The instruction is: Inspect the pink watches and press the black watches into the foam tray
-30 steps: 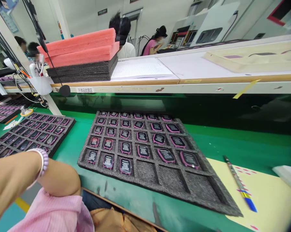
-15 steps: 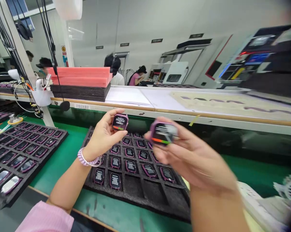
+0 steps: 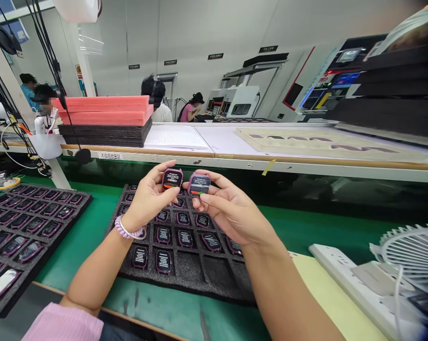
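My left hand (image 3: pixel 152 196) grips a purple smartwatch case (image 3: pixel 172 179), its lit screen facing me, with the thumb across the lower edge. Close beside it, my right hand (image 3: pixel 231 206) pinches another purple smartwatch case (image 3: pixel 199 184) between thumb and fingers. White text and an orange-green strip show on both screens. Both hands are raised over a black foam tray (image 3: pixel 148 279), where many similar watch cases lie face up in square pockets. Several pockets in its front row hold nothing. My right forearm and hand hide part of the tray's right side.
Another foam tray (image 3: pixel 66 237) of watch cases lies at the left. A power strip (image 3: pixel 345 274) and a white fan (image 3: pixel 413 255) stand at the right. Across the back runs a shelf (image 3: pixel 228 163) bearing red foam sheets (image 3: pixel 103 111) and papers. People sit beyond it.
My right hand has moved left and away from me, bringing its watch case next to the left one. The view has shifted slightly to the right.
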Motion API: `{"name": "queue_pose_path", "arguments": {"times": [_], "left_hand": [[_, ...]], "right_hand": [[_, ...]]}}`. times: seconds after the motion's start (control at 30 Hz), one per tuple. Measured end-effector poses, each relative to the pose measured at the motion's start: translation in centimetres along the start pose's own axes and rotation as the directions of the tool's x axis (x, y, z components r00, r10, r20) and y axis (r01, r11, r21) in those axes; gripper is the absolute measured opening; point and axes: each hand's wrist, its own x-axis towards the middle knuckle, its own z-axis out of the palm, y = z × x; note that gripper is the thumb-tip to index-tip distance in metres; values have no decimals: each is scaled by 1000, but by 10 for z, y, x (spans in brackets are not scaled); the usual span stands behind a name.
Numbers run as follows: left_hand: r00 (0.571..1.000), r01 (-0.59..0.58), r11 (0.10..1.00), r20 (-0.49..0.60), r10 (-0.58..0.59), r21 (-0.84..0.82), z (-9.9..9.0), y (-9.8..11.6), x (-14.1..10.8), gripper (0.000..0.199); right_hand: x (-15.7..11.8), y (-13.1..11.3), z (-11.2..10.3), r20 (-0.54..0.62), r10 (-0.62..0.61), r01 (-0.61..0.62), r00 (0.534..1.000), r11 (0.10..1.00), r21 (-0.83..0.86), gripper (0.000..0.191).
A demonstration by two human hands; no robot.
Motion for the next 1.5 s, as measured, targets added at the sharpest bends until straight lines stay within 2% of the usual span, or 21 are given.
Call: {"name": "queue_pose_path", "arguments": {"times": [0.17,0.57,1.13,1.27,1.4,1.5], "left_hand": [[998,25,1000,50,-25,-3,0,-2,0,73],[997,56,997,65,-52,-60,5,-1,-2,45],[995,79,991,73,-71,-104,2,-3,0,48],[995,85,991,71,-77,-106,2,-3,1,53],[996,92,988,31,-89,-122,0,-2,3,64],[997,83,989,14,-82,-124,-4,-3,5,63]], "right_hand": [[0,-1,2,-15,-20,20,1000,1000,-20,56],[2,1,3,-140,-46,38,989,998,-57,53],[0,1,4,-109,-79,65,991,990,-128,49],[1,2,3,-102,-61,52,993,995,-82,50],[6,3,-1,-103,-33,38,994,998,47,41],[10,4,-6,-97,-38,45,995,996,81,37]]}}
